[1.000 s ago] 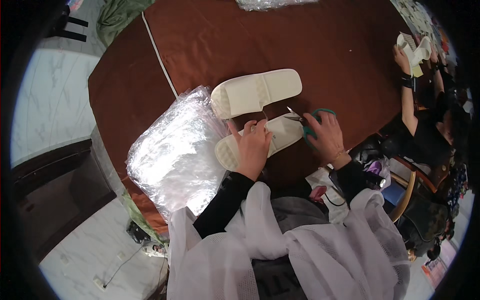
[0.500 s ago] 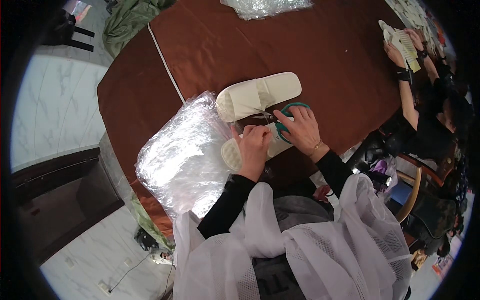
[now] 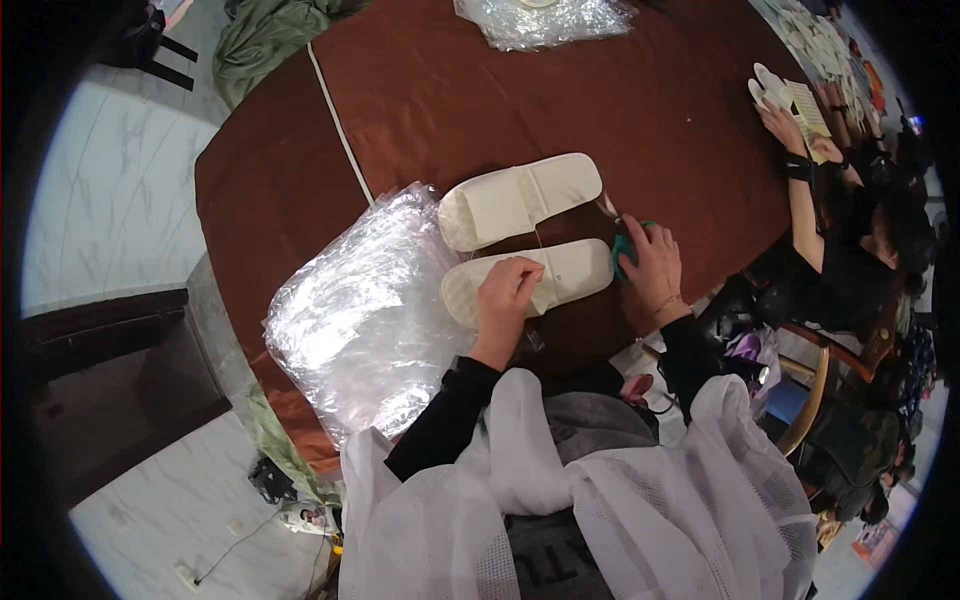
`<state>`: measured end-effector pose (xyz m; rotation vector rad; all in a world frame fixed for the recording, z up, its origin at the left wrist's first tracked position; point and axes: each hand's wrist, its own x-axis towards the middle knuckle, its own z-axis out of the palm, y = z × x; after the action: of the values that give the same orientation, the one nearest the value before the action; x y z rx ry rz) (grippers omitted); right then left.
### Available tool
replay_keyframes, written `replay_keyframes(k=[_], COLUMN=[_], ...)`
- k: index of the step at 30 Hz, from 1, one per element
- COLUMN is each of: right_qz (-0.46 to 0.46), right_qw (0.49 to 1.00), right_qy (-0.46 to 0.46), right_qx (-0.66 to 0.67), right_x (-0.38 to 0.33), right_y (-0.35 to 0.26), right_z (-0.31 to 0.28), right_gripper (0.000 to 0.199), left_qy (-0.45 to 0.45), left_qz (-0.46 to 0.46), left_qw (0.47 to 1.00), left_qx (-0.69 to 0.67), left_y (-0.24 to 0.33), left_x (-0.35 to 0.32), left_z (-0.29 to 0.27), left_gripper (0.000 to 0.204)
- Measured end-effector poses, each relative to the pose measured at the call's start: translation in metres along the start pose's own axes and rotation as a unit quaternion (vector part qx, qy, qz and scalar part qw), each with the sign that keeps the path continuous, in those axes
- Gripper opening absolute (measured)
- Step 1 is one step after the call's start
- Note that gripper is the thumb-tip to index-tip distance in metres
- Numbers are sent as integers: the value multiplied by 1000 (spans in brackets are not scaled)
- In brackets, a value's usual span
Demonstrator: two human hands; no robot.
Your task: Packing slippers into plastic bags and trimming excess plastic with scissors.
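Two cream slippers lie side by side on the brown tablecloth [image 3: 700,170], their toes to the left. Over the strap of the near slipper [image 3: 580,270], my left hand [image 3: 508,300] has its fingertips pinched; whatever is between them is too small to make out. A thin thread appears to run between that slipper and the far slipper [image 3: 497,207]. My right hand [image 3: 655,268] is closed round the green handles of a pair of scissors [image 3: 622,247], just right of the near slipper's heel. The scissor blades point away from me, beside the far slipper's heel.
A pile of clear plastic bags [image 3: 360,310] lies left of the slippers. More clear plastic [image 3: 545,25] is at the far edge. At the right, another person [image 3: 850,245] holds pale slippers and a yellowish sheet. A white cord [image 3: 340,125] crosses the cloth.
My right hand has moved right with the scissors, away from between the slippers. My left hand stays pinched above the near slipper, now more uncovered.
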<state>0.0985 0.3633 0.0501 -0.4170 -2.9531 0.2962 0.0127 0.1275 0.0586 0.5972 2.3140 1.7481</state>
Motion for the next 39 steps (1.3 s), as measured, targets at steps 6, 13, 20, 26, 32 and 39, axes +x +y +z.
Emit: replay_keyframes(k=[6,13,20,26,32,39], right_qz=[-168,-165,-56,59,-32,216], right_qw=[984,982,998,972,973,770], right_qy=[-42,-5,1,-189,-26,-318], right_qx=[36,94,2,-128,-226,509], right_x=[9,16,1,32,34,71], right_y=[-26,-42,38,3,10,-103], right_z=[-11,0,19,-18,17,3], right_gripper=[62,60,53,25,21,28], left_qy=[-8,5,-26,121,310,400], left_qz=[-66,-49,-30,-47,-164,-270], left_qw=[998,998,997,905,901,843], left_qx=[-1,-37,-62,-405,-254,-237], left_y=[2,0,32,68,-13,-97], left_x=[-4,-4,-3,-19,-76,-142], left_z=[-3,-1,-14,-77,-163,-170], left_gripper=[5,5,3,6,7,9])
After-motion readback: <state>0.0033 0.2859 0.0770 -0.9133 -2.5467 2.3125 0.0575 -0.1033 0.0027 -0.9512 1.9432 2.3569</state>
